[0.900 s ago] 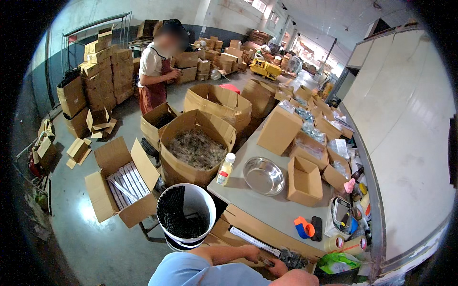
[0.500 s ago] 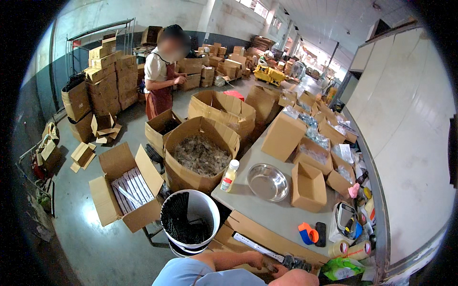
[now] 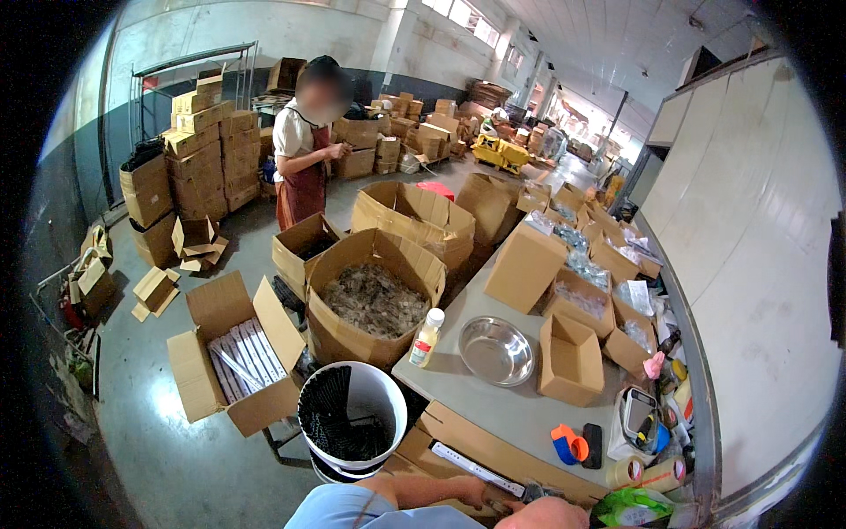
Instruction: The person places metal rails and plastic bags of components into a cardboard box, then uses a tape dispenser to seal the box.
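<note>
A long, narrow white strip with dark edges and small holes, like a drawer slide (image 3: pixel 477 467), lies slantwise over brown cardboard (image 3: pixel 471 430) at the table's near edge. Beside its lower right end, my left hand (image 3: pixel 481 495) is curled, fingers bent down. My right hand (image 3: pixel 509 509) meets it from the right, closed and largely hidden behind my forearm. Whatever lies between the fingers is too small and shaded to name. Just right of the hands, a grey, crumpled, plastic-like thing (image 3: pixel 535 490) shows in part.
A steel bowl (image 3: pixel 496 351), bottle (image 3: pixel 426 338) and small carton (image 3: pixel 571 360) stand on the grey table. Orange-and-blue tape dispenser (image 3: pixel 570 443) sits right. At left are a white bucket (image 3: pixel 398 407) of black strips and a carton (image 3: pixel 192 350) of white strips. A co-worker (image 3: pixel 302 150) stands beyond.
The whole view has shifted slightly, so things sit a little lower. My hands stay by the strip's end; less of the grey crumpled thing shows. The co-worker's hands have moved a little.
</note>
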